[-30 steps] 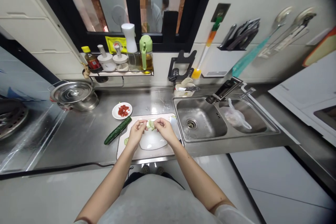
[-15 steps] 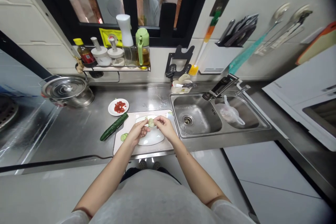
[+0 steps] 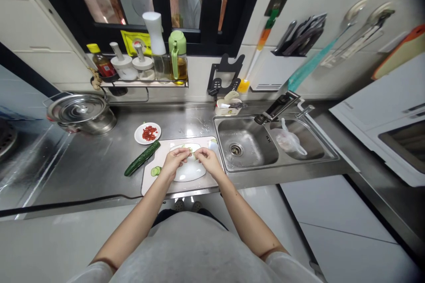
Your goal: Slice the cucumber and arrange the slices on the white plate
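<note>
A kitchen: 2-basin sink (image 3: 249,141), lidded pot (image 3: 89,117).

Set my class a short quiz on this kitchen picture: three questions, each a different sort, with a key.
1. True or false: the red pieces lie on a round plate.
2. Which is nearest to both the left hand and the right hand? a) the pot b) the white dish c) the oil bottle
3. Fill in: as pictured, the plastic bag lies in the ___ sink basin.

Key: 1 true; 2 b; 3 right-hand.
</note>
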Demonstrator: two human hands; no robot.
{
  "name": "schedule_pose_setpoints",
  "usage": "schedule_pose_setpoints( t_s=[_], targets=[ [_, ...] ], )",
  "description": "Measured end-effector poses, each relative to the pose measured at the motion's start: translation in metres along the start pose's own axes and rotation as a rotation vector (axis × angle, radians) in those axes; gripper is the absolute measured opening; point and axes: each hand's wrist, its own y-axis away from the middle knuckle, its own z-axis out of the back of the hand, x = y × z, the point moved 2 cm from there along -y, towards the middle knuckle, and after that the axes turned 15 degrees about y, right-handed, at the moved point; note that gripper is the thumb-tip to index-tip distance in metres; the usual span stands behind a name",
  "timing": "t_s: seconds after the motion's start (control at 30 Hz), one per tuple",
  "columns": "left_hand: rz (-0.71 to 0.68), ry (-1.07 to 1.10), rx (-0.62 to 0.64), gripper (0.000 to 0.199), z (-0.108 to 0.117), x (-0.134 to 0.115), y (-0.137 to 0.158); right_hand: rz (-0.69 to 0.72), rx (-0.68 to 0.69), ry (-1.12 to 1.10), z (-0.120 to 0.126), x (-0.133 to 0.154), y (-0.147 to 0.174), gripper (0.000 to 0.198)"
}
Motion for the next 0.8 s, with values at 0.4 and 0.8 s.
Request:
schedule_pose_setpoints(
  t_s=[0.4, 0.8],
  targets=[
    [-0.126, 0.004, 0.040, 0.053, -0.003, 0.032, -0.009, -0.128, -0.003, 0.003, 0.003, -0.038, 0.005, 0.013],
    [-0.129, -0.317, 0.039, 0.035, 0.008, 0.087, -0.041, -0.178, -0.020, 0.415, 0.005, -0.089, 0.004, 0.016]
  ],
)
